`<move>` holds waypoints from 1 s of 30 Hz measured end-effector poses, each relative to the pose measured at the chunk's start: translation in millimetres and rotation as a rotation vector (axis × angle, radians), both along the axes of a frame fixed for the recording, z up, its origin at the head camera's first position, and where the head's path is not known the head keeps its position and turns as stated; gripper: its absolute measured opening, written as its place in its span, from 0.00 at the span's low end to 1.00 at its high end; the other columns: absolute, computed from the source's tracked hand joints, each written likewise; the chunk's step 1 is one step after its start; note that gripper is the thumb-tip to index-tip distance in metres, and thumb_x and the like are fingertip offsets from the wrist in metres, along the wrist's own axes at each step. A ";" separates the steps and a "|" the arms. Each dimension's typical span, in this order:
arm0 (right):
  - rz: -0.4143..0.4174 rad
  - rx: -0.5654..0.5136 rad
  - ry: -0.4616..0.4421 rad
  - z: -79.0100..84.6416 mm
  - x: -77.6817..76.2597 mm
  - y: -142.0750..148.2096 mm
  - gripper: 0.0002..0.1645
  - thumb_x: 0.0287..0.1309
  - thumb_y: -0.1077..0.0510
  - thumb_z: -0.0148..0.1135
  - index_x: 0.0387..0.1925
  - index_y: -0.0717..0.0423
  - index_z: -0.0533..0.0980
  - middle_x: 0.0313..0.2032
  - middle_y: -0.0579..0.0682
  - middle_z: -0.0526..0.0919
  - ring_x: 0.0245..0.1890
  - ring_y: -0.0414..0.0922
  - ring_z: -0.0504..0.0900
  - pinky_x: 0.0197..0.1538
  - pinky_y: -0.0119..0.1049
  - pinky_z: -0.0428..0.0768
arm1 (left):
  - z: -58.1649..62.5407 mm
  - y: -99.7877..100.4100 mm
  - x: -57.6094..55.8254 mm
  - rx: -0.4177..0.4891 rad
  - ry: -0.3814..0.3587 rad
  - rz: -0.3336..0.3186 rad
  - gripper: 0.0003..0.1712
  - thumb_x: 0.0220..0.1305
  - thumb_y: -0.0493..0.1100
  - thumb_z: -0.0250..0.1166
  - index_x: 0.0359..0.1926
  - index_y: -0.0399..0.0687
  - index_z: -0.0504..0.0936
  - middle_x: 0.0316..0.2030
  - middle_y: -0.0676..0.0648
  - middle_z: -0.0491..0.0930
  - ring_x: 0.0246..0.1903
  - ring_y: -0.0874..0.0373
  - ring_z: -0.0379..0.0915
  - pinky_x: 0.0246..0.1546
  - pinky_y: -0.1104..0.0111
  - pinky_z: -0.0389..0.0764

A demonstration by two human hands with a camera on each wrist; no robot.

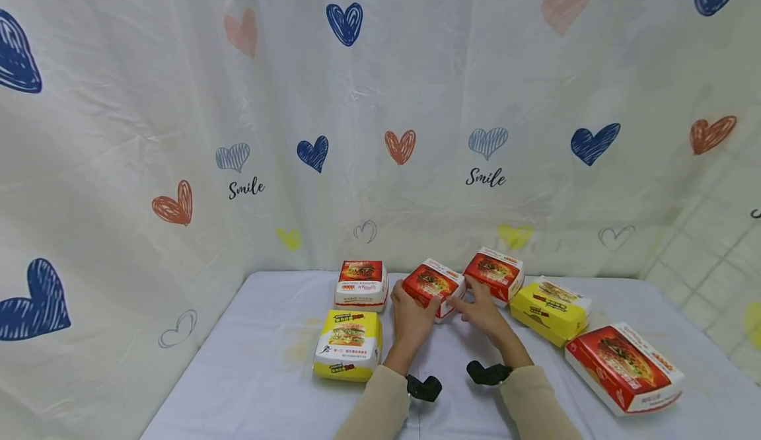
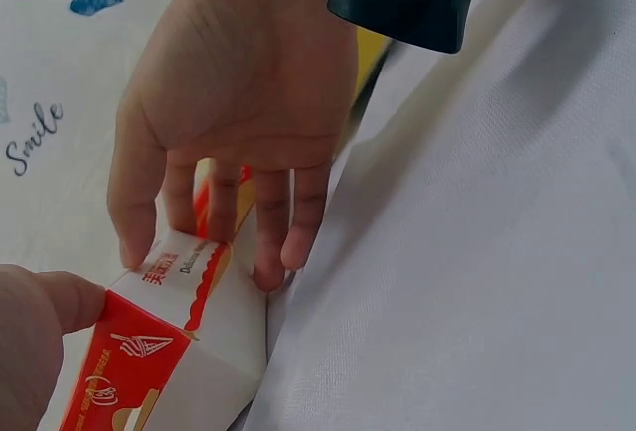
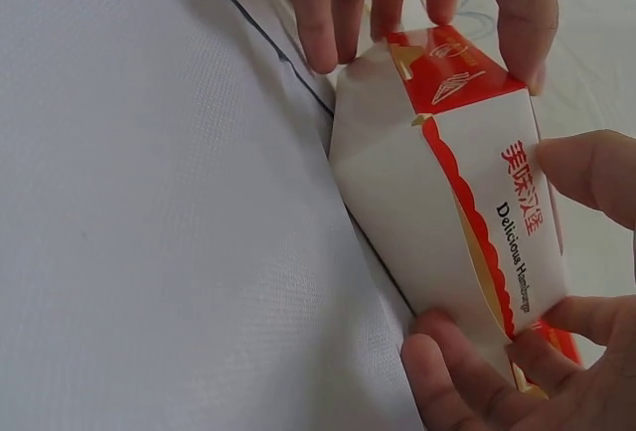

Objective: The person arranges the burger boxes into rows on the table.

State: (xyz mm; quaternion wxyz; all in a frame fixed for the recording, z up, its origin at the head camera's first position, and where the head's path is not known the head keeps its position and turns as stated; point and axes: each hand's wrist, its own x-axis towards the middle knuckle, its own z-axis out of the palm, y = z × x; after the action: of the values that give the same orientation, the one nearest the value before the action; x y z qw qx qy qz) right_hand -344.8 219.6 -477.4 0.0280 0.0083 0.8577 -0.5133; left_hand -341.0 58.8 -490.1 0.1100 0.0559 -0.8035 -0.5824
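A red and white hamburger box (image 1: 433,284) sits on the table between both hands. My left hand (image 1: 411,316) holds its left end, with the thumb on the near side and the fingers around the far left. At the right end my right hand (image 1: 483,309) holds the box, thumb and fingers against its corner. In the right wrist view the white side of the hamburger box (image 3: 457,183) shows red lettering and a red scalloped flap edge. Its bottom edge lies close over the white cloth in that view.
Left of the hands stand a red and white box (image 1: 361,287) and a yellow box (image 1: 349,345). To the right, another red box (image 1: 495,273), a yellow box (image 1: 550,308) and a larger red box (image 1: 624,366) form a slanting row. A heart-print curtain (image 1: 416,96) hangs behind the table.
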 end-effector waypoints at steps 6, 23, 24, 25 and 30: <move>-0.022 0.005 0.003 -0.7 -0.9 0.3 0.52 0.67 0.41 0.63 0.79 0.58 0.49 0.73 0.65 0.51 0.58 0.58 0.74 0.53 0.44 0.83 | -0.9 0.8 -1.9 -0.049 0.004 -0.004 0.48 0.64 0.50 0.72 0.75 0.40 0.56 0.68 0.35 0.64 0.66 0.39 0.69 0.67 0.45 0.73; -0.058 0.016 -0.015 -0.6 -1.8 2.7 0.38 0.75 0.41 0.51 0.68 0.64 0.54 0.67 0.67 0.62 0.54 0.56 0.76 0.55 0.46 0.80 | -2.0 -2.8 -1.0 -0.063 -0.009 -0.076 0.38 0.74 0.50 0.61 0.77 0.44 0.58 0.68 0.35 0.67 0.69 0.37 0.67 0.67 0.39 0.69; -0.059 0.010 -0.014 -0.7 -1.9 2.7 0.37 0.76 0.42 0.50 0.68 0.64 0.54 0.67 0.66 0.62 0.54 0.56 0.75 0.55 0.45 0.80 | -1.7 -2.9 -0.6 -0.059 -0.007 -0.076 0.38 0.74 0.50 0.61 0.77 0.44 0.58 0.69 0.35 0.67 0.69 0.37 0.66 0.67 0.39 0.68; -0.060 0.004 -0.014 -1.0 -2.2 2.6 0.36 0.76 0.42 0.50 0.67 0.64 0.54 0.66 0.66 0.62 0.54 0.56 0.75 0.54 0.43 0.80 | -1.6 -3.1 -0.5 -0.057 -0.005 -0.075 0.38 0.74 0.50 0.61 0.77 0.44 0.58 0.69 0.35 0.67 0.69 0.37 0.66 0.68 0.39 0.68; -0.051 -0.024 -0.014 -1.3 -2.4 2.8 0.33 0.78 0.44 0.46 0.69 0.63 0.54 0.66 0.65 0.62 0.56 0.56 0.73 0.54 0.42 0.81 | -1.9 -3.9 0.7 -0.035 0.002 -0.071 0.35 0.74 0.49 0.60 0.74 0.42 0.61 0.67 0.35 0.70 0.68 0.39 0.68 0.68 0.41 0.68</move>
State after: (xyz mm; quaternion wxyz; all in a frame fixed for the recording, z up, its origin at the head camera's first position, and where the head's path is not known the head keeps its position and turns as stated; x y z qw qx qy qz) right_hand -347.1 222.4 -478.8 0.0211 0.0333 0.8507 -0.5242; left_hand -340.4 54.9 -492.1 0.0910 0.0249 -0.8149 -0.5719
